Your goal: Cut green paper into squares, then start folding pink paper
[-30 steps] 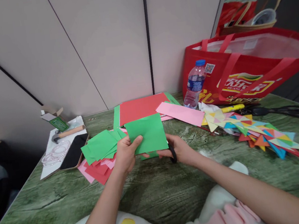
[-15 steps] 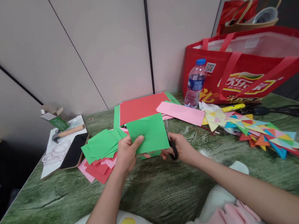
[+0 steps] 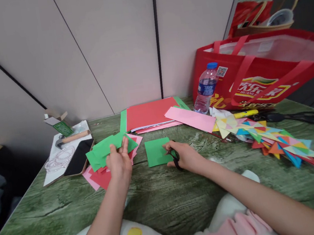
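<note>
My left hand (image 3: 119, 163) is over the pile of cut green paper pieces (image 3: 100, 150), its fingers apart and touching the uppermost green piece. Red and pink paper pieces (image 3: 103, 178) stick out beneath the green ones. In my right hand (image 3: 187, 158) is a pair of scissors, with the black handles (image 3: 175, 157) round my fingers; its blades are hard to make out. The fingertips of this hand also reach the right edge of a green paper square (image 3: 156, 152) lying flat on the table between both hands.
Behind lie stacked coloured sheets (image 3: 152, 112) and a pink strip (image 3: 189, 118). On the right are a water bottle (image 3: 205, 89), a red bag (image 3: 228, 84), folded paper pieces (image 3: 276, 137) and black-handled scissors (image 3: 305, 116). A phone (image 3: 79, 158) and a hammer (image 3: 73, 137) are on the left.
The green piece held up between my hands has gone from there. My left hand has moved left to the pile and opened. My right hand with the scissors has moved slightly left, onto the green square.
</note>
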Available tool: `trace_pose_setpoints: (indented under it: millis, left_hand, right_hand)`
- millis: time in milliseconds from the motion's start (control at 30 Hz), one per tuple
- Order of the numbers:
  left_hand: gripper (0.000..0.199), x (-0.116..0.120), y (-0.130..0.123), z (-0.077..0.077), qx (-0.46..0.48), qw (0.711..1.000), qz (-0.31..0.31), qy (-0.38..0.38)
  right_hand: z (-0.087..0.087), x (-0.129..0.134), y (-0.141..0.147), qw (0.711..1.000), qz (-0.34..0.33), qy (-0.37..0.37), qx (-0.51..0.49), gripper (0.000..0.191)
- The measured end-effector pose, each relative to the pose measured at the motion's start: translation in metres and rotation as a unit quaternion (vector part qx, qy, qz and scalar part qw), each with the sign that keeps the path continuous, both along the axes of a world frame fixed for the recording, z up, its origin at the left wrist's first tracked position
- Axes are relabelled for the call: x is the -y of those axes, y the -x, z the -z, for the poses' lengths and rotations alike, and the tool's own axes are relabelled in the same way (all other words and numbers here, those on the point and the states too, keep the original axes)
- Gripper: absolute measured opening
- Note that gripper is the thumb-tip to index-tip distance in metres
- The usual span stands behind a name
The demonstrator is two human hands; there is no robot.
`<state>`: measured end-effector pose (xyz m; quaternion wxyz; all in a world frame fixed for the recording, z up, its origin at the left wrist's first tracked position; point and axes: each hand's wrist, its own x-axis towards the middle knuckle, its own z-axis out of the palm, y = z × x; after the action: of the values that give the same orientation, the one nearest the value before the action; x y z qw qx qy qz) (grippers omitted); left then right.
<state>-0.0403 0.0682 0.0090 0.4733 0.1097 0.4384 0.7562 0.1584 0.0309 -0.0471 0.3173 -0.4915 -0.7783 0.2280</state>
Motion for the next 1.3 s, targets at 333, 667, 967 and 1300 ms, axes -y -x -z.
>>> trace_pose_setpoints:
  millis: [333,667,967,1300]
  left_hand:
    - [0.003,0.007,-0.01,0.016,-0.079,0.961,0.248,0.094]
    - [0.003,0.006,-0.008,0.017,-0.137,0.953,0.257,0.079]
    - [0.031,0.025,-0.026,0.013,-0.188,0.873,0.45,0.008]
    - [0.034,0.037,-0.032,0.009,-0.181,0.85,0.486,-0.096]
  right_hand:
    - [0.002,-0.002,-0.002,0.998,-0.003,0.028,0.061,0.03]
    - [0.004,-0.005,-0.003,0.998,0.06,-0.012,-0.005,0.008]
    - [-0.004,-0.003,0.0,0.938,0.164,-0.071,-0.297,0.014]
    - [-0.022,0.019,0.016,0.963,-0.026,-0.106,-0.246,0.013]
